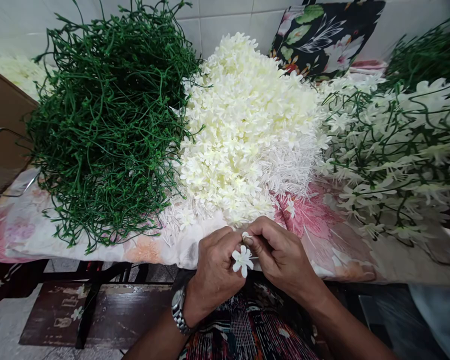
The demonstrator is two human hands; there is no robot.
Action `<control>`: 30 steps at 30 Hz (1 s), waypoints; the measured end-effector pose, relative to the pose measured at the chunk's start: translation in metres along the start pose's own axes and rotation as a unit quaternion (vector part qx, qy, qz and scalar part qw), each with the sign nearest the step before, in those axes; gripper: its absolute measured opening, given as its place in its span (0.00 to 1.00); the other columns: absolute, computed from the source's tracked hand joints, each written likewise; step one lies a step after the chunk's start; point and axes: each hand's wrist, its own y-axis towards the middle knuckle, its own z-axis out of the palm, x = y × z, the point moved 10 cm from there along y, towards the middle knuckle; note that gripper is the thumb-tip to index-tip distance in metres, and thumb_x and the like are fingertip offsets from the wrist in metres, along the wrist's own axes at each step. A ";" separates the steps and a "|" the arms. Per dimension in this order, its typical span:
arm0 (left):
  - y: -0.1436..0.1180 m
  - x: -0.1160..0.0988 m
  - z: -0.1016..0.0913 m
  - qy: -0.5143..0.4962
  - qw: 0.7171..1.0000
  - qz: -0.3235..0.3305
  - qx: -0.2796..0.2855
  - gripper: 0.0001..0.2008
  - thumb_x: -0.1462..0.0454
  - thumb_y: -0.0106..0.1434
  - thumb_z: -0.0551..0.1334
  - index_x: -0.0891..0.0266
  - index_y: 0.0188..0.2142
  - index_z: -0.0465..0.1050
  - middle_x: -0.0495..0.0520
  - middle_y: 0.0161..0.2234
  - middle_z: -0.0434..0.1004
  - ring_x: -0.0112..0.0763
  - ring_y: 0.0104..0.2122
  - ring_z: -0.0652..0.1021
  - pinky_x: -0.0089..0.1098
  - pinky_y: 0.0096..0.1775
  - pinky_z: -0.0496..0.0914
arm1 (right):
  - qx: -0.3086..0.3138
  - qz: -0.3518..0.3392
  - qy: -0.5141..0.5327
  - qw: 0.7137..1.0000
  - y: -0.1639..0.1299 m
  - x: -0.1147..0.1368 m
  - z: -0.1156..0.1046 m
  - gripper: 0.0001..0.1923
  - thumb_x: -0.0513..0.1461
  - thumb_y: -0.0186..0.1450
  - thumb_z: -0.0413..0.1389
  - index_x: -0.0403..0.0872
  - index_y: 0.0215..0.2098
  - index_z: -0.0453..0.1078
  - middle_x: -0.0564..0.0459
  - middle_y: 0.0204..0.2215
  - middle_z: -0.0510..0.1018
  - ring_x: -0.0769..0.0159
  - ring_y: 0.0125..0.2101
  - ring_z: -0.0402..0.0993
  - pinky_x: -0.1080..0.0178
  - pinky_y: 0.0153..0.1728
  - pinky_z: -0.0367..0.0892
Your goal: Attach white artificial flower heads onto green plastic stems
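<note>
Close together at the table's front edge, both my hands are closed over small artificial flower parts. My left hand (pixel 219 260), with a metal watch (pixel 179 307) on its wrist, grips a white artificial flower (pixel 242 260) whose petals face up past the fingers. Thumb and fingertips of my right hand (pixel 279 250) pinch a small white flower piece (pixel 246 237) right beside it. Whether a green stem lies inside the left fist is hidden. Just beyond the hands rises a pile of loose cream-white flower heads (pixel 243 130).
A big heap of green plastic stems (pixel 116 120) fills the left. Thin white stamens (pixel 288 165) lie by the petals. Assembled white flowers on stems (pixel 393 165) spread at the right. A floral cloth (pixel 157 250) covers the table; a cardboard box (pixel 7 120) stands far left.
</note>
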 end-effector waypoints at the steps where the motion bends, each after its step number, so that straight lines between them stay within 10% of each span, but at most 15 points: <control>1: 0.000 0.000 0.000 0.002 1.000 -0.001 -0.002 0.11 0.75 0.52 0.51 0.60 0.20 0.53 0.44 0.17 0.53 0.23 0.19 0.59 0.26 0.22 0.51 | -0.002 -0.004 -0.002 1.000 0.000 0.001 0.000 0.08 0.31 0.64 0.48 0.46 0.28 0.62 0.57 0.21 0.66 0.73 0.21 0.63 0.70 0.22 0.60; 13: -0.003 0.015 -0.004 -0.091 0.995 -0.030 0.003 0.14 0.74 0.56 0.54 0.60 0.19 0.51 0.44 0.18 0.55 0.23 0.20 0.60 0.25 0.22 0.54 | -0.061 -0.020 0.014 0.998 -0.004 0.008 -0.023 0.10 0.36 0.63 0.54 0.47 0.44 0.64 0.53 0.30 0.74 0.69 0.28 0.71 0.66 0.29 0.69; 30: -0.006 0.001 0.004 -0.023 0.998 0.029 0.043 0.12 0.74 0.56 0.52 0.61 0.20 0.58 0.45 0.19 0.56 0.24 0.20 0.62 0.26 0.22 0.54 | -0.015 -0.087 -0.018 0.996 -0.006 0.019 -0.020 0.08 0.29 0.62 0.50 0.46 0.33 0.67 0.53 0.25 0.70 0.69 0.26 0.68 0.67 0.25 0.66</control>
